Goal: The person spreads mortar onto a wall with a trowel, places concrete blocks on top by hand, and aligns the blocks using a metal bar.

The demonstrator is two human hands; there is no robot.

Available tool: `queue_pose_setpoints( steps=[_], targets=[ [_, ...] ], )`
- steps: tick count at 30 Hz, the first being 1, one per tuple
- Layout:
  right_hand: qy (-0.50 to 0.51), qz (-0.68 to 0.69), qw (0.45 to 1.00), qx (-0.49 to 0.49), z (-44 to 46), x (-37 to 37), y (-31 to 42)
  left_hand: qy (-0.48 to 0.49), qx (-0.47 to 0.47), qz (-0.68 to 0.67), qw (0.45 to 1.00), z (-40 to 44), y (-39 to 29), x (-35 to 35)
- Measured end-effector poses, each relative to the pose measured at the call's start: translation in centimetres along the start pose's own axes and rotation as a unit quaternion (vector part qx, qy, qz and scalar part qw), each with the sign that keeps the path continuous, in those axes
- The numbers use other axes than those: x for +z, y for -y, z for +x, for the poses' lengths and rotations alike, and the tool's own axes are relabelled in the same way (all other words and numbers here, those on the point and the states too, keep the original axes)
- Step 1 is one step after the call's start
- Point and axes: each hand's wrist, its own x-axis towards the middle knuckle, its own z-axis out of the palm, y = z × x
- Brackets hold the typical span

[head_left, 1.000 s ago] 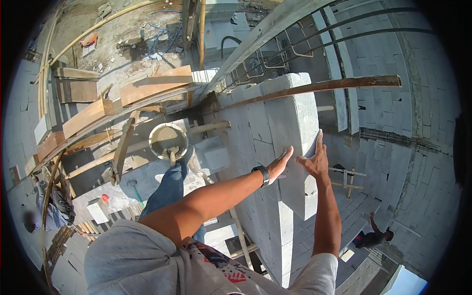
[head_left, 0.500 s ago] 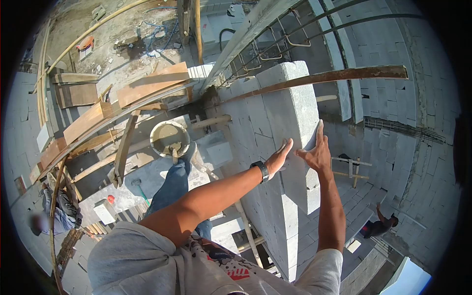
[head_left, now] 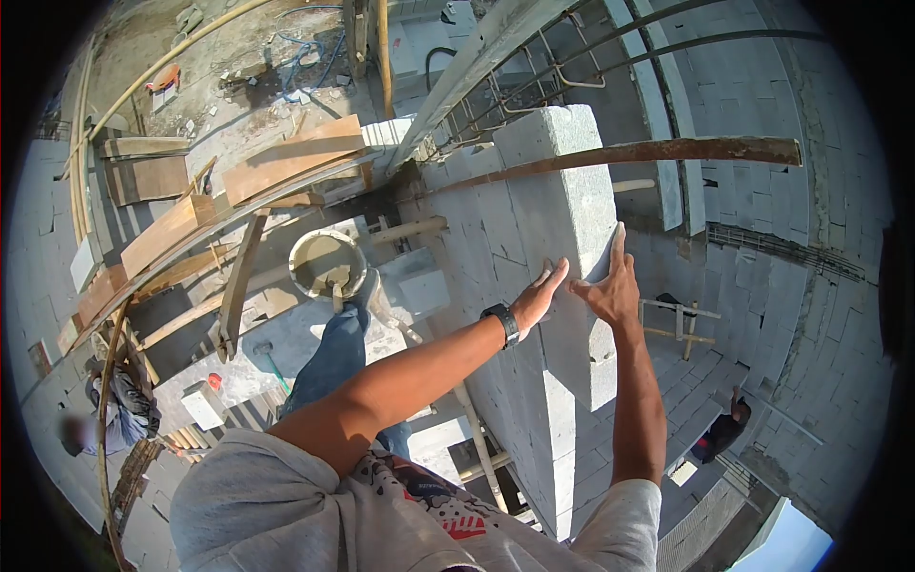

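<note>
Head view: long pale-grey rectangular block [head_left: 586, 202] atop the pale block wall [head_left: 559, 434]
Long axis: along the wall, pointing away from the person
Left hand [head_left: 541, 297]: against left face, fingers slightly apart
Right hand [head_left: 612, 291]: at right edge, fingers and thumb wide

Block [head_left: 575, 224] is resting on wall [head_left: 481, 243], right of centre; bar [head_left: 658, 153] is crossing over its upper part. Bucket [head_left: 294, 267] is standing left of wall, mix [head_left: 322, 254] sitting inside. Mallet [head_left: 264, 350] is lying below and left of bucket, small block [head_left: 202, 406] farther lower left. One person [head_left: 119, 424] is occupying the lower left, another person [head_left: 724, 431] the lower right
</note>
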Motion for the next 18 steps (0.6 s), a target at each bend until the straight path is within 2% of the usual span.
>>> queue_pose_setpoints(
  steps=[8, 9, 12, 16, 18],
  targets=[
    [-0.016, 0.019, 1.000, -0.019, -0.1, 0.4, -0.4, -0.021, -0.024, 0.018, 0.999, -0.5, -1.5, -1.6],
    [-0.017, 0.016, 0.999, -0.022, -0.1, 0.5, -0.6, -0.011, -0.001, 0.033, 0.999, -0.7, -1.9, -2.3],
    [-0.017, 0.015, 1.000, -0.021, -0.2, 0.9, -0.7, -0.031, 0.004, 0.098, 0.995, -0.8, -2.4, -4.7],
    [-0.029, 0.018, 0.999, -0.022, -0.3, 0.6, -0.6, -0.095, 0.020, 0.095, 0.991, -0.1, -1.7, -7.7],
    [-0.022, 0.016, 0.999, -0.019, -0.4, 0.3, -0.7, -0.102, -0.005, 0.105, 0.989, 0.2, -0.5, -8.2]
  ],
)
